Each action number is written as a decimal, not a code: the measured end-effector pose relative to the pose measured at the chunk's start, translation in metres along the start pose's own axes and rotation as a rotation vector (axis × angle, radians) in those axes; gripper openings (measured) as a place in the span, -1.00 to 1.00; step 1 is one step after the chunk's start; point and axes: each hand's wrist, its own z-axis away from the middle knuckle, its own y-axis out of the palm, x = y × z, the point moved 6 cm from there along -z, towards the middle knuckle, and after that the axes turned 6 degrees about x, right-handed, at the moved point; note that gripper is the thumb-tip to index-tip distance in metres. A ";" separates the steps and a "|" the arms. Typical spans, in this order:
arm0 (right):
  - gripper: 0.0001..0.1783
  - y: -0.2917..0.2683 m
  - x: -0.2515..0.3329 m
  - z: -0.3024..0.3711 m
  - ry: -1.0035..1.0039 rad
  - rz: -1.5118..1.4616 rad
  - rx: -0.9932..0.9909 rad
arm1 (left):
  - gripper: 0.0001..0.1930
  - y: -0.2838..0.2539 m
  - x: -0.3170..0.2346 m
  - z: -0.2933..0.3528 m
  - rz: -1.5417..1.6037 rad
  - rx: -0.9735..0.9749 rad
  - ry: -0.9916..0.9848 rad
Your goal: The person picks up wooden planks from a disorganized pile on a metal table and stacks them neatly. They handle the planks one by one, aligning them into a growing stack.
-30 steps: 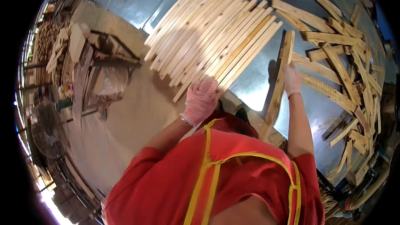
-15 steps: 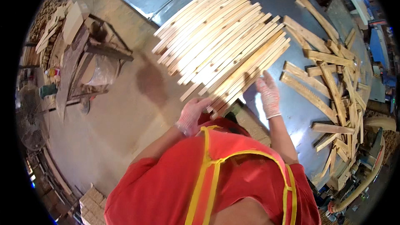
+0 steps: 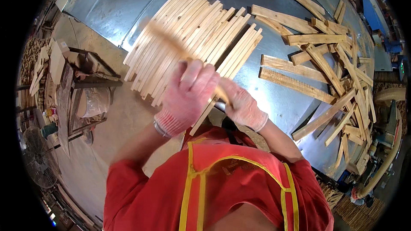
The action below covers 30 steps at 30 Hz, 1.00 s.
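Both gloved hands are raised over a row of pale wooden strips [image 3: 188, 30] laid side by side on a grey metal table. A single wooden strip [image 3: 169, 42], smeared by motion, slants above the row. My left hand [image 3: 190, 94] has its fingers wrapped round this strip near its lower part. Closed about the near end of the same strip is my right hand [image 3: 243, 106]. A dark gap shows in the row toward its right side. Near my left hand, one strip sticks out past the others toward my body.
A jumbled heap of rougher wooden pieces [image 3: 319, 55] covers the right of the metal table [image 3: 274, 98]. Across the floor at left stand a wooden stand [image 3: 92, 84] and a fan [image 3: 39, 157]. A ribbed hose [image 3: 391, 145] curves at far right.
A strip has been lifted out of the row, leaving a gap. My left hand has risen with it, and my right hand has come in to its near end. My view has shifted right.
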 end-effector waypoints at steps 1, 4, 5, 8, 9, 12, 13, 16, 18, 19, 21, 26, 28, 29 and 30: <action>-0.24 -0.004 0.012 0.004 -0.189 0.077 0.087 | -0.56 0.010 -0.002 -0.009 -0.066 0.100 0.032; -0.48 -0.057 -0.017 0.022 -0.079 0.183 -0.169 | -0.69 0.031 0.030 -0.007 -0.268 0.431 -0.049; -0.44 -0.080 -0.044 0.042 -0.016 0.257 -0.300 | -0.70 0.032 0.058 -0.004 -0.227 0.423 -0.202; -0.01 -0.111 -0.179 0.117 0.443 0.565 -0.174 | -0.64 0.027 0.130 0.008 -0.036 0.232 -0.569; 0.02 -0.114 -0.213 0.142 0.657 0.657 -0.127 | -0.59 0.024 0.156 0.016 0.061 0.070 -0.630; -0.02 -0.127 -0.260 0.161 0.814 0.690 0.119 | -0.44 0.032 0.232 0.037 -0.037 -0.011 -0.713; -0.03 -0.128 -0.261 0.157 0.867 0.705 0.191 | -0.40 0.025 0.231 0.030 -0.122 0.064 -0.769; -0.04 -0.130 -0.242 0.131 0.797 0.518 0.212 | -0.31 0.007 0.223 0.028 -0.338 0.130 -0.864; -0.11 -0.135 -0.209 0.111 0.588 0.340 0.049 | -0.34 0.000 0.204 0.061 -0.390 -0.118 -0.780; -0.15 -0.133 -0.196 0.102 0.572 0.200 -0.071 | -0.36 -0.002 0.192 0.081 -0.418 -0.238 -0.731; -0.23 -0.126 -0.172 0.085 0.532 -0.082 -0.302 | -0.33 0.016 0.186 0.141 -0.288 -0.303 -0.886; -0.32 -0.032 -0.245 0.083 0.887 -0.478 -0.369 | -0.43 0.092 0.185 0.265 0.520 -0.636 -1.360; -0.33 0.016 -0.228 0.053 0.820 -0.582 -0.309 | -0.49 0.140 0.193 0.294 0.897 -0.800 -1.394; -0.33 0.036 -0.211 0.038 0.833 -0.663 -0.295 | -0.56 0.153 0.191 0.290 1.126 -0.748 -1.478; -0.32 0.045 -0.185 0.023 0.781 -0.771 -0.332 | -0.62 0.158 0.181 0.281 1.357 -0.690 -1.557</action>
